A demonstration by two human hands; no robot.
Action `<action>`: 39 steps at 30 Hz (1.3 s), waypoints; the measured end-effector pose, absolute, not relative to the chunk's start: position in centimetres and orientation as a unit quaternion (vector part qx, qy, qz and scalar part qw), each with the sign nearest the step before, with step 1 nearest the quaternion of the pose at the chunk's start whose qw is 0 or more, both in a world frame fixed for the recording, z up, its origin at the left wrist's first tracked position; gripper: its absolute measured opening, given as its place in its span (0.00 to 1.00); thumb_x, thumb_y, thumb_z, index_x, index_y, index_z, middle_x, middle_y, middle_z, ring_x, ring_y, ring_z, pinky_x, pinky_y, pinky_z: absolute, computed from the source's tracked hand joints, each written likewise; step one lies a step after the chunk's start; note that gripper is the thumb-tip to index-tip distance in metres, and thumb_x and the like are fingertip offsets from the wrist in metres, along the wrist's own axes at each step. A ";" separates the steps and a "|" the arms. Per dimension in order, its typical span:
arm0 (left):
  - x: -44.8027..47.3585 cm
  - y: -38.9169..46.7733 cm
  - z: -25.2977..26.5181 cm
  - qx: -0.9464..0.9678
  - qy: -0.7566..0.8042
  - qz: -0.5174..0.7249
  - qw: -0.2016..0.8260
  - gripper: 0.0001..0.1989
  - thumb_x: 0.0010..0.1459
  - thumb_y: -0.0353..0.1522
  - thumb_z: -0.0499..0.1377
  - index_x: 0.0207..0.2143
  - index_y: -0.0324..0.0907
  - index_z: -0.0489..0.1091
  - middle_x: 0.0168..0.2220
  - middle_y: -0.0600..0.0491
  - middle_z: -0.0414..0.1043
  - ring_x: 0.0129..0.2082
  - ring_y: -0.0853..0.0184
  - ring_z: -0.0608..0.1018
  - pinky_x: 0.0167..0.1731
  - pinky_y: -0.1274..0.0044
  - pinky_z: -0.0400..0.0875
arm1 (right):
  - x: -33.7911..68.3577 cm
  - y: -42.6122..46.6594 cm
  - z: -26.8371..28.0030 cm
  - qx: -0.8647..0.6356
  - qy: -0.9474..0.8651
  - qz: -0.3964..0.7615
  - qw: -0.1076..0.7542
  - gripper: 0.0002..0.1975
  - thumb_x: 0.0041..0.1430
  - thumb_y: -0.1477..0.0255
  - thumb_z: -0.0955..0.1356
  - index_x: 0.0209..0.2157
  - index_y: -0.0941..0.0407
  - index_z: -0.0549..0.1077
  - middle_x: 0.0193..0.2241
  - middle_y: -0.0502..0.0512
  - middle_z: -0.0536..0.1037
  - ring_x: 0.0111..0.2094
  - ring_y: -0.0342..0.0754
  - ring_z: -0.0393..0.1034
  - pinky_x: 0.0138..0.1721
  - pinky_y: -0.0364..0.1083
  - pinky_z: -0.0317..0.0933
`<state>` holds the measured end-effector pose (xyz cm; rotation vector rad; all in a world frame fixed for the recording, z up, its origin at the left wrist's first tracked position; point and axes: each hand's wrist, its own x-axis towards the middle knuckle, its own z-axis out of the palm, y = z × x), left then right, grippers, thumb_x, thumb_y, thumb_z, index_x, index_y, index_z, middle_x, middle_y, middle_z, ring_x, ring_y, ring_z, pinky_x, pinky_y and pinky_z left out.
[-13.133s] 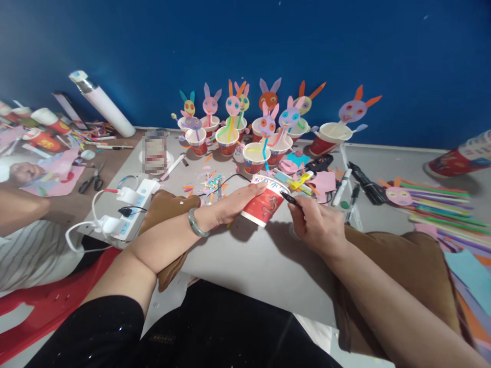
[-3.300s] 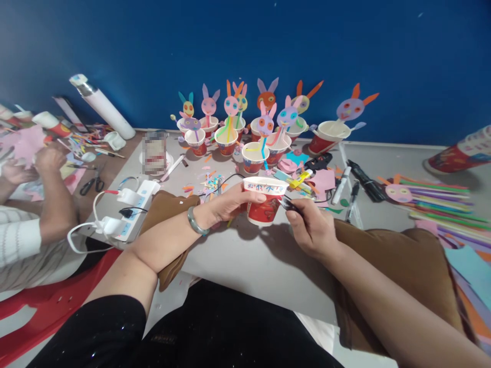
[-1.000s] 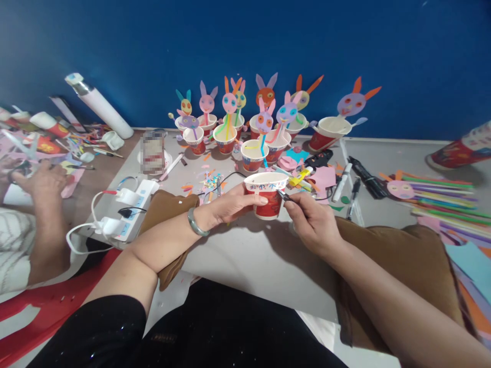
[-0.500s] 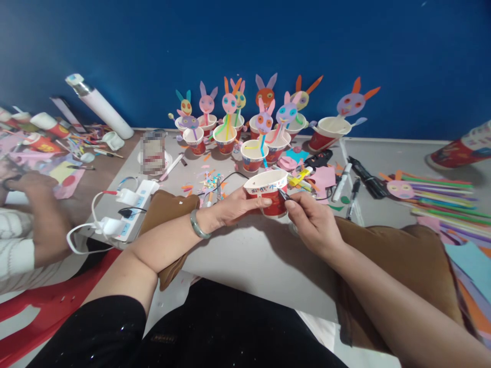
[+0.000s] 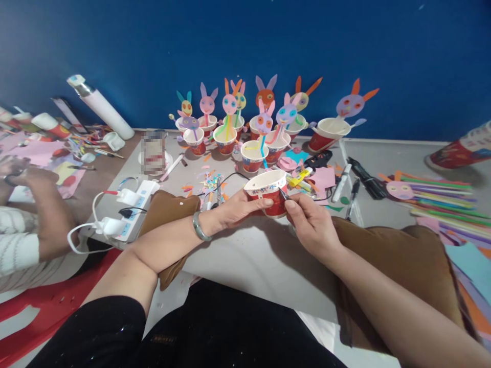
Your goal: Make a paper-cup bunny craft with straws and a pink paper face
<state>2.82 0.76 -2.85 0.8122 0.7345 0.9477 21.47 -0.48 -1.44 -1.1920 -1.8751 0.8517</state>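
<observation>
My left hand (image 5: 243, 207) wraps round a red and white paper cup (image 5: 274, 200), its thumb lying across the front. The cup leans a little toward me, and its white inside shows. Pinched in my right hand (image 5: 309, 220) is a slim dark pointed tool (image 5: 283, 194), whose tip meets the right side of the cup below the rim. My fingers cover most of this tool, so its exact kind is hidden. Behind the cup stand several paper cups (image 5: 253, 153) with paper rabbit heads (image 5: 264, 124) on coloured straws.
Paper scraps (image 5: 213, 181) lie left of the held cup. A power strip (image 5: 138, 209) with white plugs sits at the left, brown cushions (image 5: 402, 276) under my arms. Markers (image 5: 341, 184) and coloured straws (image 5: 445, 204) are at right. A co-worker's arm (image 5: 49, 214) is at far left.
My right hand and the tool have shifted slightly left and down along the cup. The left hand keeps its hold. The co-worker's hands at far left have moved a little.
</observation>
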 end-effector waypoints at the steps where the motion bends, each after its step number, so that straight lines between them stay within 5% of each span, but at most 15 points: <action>1: 2.8 0.8 -2.9 0.373 0.334 0.432 0.750 0.28 0.42 0.41 0.74 0.45 0.39 0.74 0.43 0.47 0.79 0.44 0.61 0.79 0.47 0.68 0.72 | 21.4 -0.5 -1.4 -0.464 -0.732 0.334 0.370 0.17 0.69 0.57 0.61 0.29 0.52 0.65 0.17 0.47 0.65 0.19 0.44 0.57 0.22 0.45 0.55; 9: 2.2 1.1 -2.5 0.367 0.330 0.429 0.756 0.26 0.46 0.39 0.73 0.47 0.40 0.74 0.47 0.45 0.79 0.46 0.60 0.79 0.48 0.69 0.71 | 21.6 -0.6 -2.4 -0.457 -0.694 0.337 0.442 0.19 0.68 0.54 0.61 0.30 0.52 0.64 0.17 0.46 0.63 0.18 0.42 0.55 0.21 0.45 0.53; 14: 1.9 1.3 -2.7 0.399 0.317 0.398 0.763 0.27 0.48 0.38 0.72 0.50 0.40 0.74 0.50 0.43 0.77 0.47 0.59 0.79 0.49 0.69 0.71 | 21.7 -0.4 -2.6 -0.454 -0.690 0.296 0.480 0.17 0.60 0.54 0.69 0.32 0.53 0.68 0.20 0.47 0.67 0.19 0.42 0.58 0.23 0.45 0.57; 23: 1.9 1.0 -3.3 0.558 0.370 0.451 0.590 0.36 0.43 0.40 0.74 0.53 0.39 0.67 0.52 0.44 0.74 0.53 0.57 0.74 0.57 0.66 0.67 | 21.4 -0.6 -2.7 -0.501 -0.661 0.266 0.492 0.09 0.58 0.63 0.72 0.34 0.54 0.76 0.27 0.53 0.79 0.27 0.48 0.72 0.31 0.48 0.69; 39: 1.8 1.1 -4.7 0.650 0.375 0.442 0.491 0.40 0.48 0.48 0.71 0.57 0.40 0.62 0.54 0.41 0.70 0.56 0.54 0.73 0.58 0.62 0.66 | 21.1 -0.2 -2.7 -0.475 -0.677 0.296 0.478 0.07 0.60 0.66 0.70 0.31 0.55 0.73 0.21 0.48 0.72 0.21 0.42 0.64 0.24 0.42 0.62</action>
